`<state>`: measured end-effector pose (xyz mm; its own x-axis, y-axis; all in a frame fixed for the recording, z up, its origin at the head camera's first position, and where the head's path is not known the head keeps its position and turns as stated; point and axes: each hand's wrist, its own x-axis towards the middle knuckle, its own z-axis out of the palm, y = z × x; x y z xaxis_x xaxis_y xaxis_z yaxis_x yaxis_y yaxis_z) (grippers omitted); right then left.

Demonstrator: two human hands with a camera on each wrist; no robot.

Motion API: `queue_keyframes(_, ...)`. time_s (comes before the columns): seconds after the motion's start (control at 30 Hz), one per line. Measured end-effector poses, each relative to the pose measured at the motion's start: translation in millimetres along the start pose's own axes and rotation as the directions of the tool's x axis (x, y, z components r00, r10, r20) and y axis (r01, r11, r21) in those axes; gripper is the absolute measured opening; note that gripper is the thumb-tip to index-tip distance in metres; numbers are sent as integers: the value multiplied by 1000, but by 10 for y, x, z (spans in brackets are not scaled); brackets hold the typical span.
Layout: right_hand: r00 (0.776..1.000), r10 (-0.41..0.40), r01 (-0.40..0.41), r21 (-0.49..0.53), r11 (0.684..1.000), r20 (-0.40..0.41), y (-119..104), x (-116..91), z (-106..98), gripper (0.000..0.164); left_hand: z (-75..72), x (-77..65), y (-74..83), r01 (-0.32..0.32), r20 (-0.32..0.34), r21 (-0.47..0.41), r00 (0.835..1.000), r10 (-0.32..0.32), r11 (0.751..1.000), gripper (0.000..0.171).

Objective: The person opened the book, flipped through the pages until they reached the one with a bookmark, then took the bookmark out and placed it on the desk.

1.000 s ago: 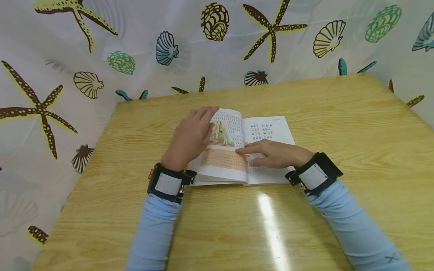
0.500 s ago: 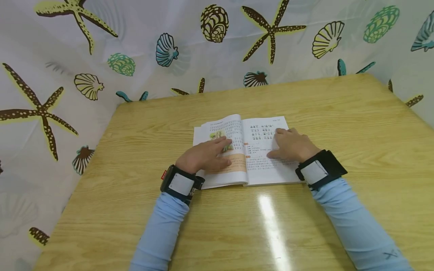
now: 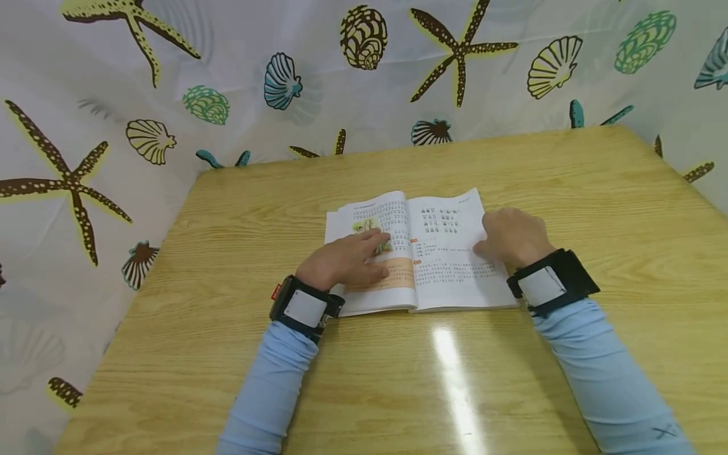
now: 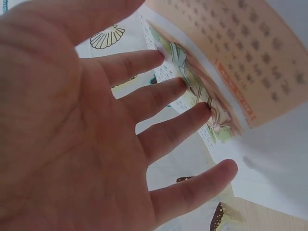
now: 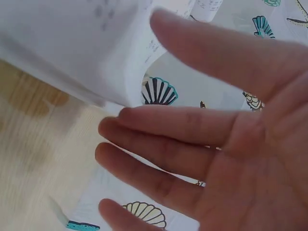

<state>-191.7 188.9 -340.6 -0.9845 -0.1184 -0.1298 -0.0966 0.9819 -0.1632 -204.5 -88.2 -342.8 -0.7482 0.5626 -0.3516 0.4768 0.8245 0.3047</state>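
Observation:
An open book (image 3: 449,284) lies on the wooden table, printed text on its right page and a picture with an orange text block on the left. My left hand (image 3: 347,260) rests on the left page, fingers extended; in the left wrist view, spread fingertips (image 4: 204,113) touch the picture. At the book's right edge is my right hand (image 3: 514,237). The right wrist view has its thumb (image 5: 168,31) over the bent page (image 5: 115,53), with fairly straight fingers (image 5: 178,122) at the page's edge. In the head view that hand's fingertips are partly hidden, and the page's upper right corner curves up.
The wooden table (image 3: 227,227) extends around the book, with a bright glare streak in front. A white cloth (image 3: 227,38) printed with shells and starfish hangs behind and beside it. Both wrists carry black straps (image 3: 554,282).
My left hand moved from the left page's upper edge down onto the page, which settled flatter. My right hand slid from the middle to the right edge, and the right page's corner rose.

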Motion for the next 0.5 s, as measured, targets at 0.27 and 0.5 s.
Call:
queue_keyframes(0.27,965,-45,65,67,996,-259,-8,-39,-18,14,-4,12,-1,2,4,0,1000,-2,1000,66)
queue_keyframes(0.5,969,-102,92,-54,994,-224,35,-51,-51,19,-10,-3,13,10,-4,-4,1000,-10,1000,66)
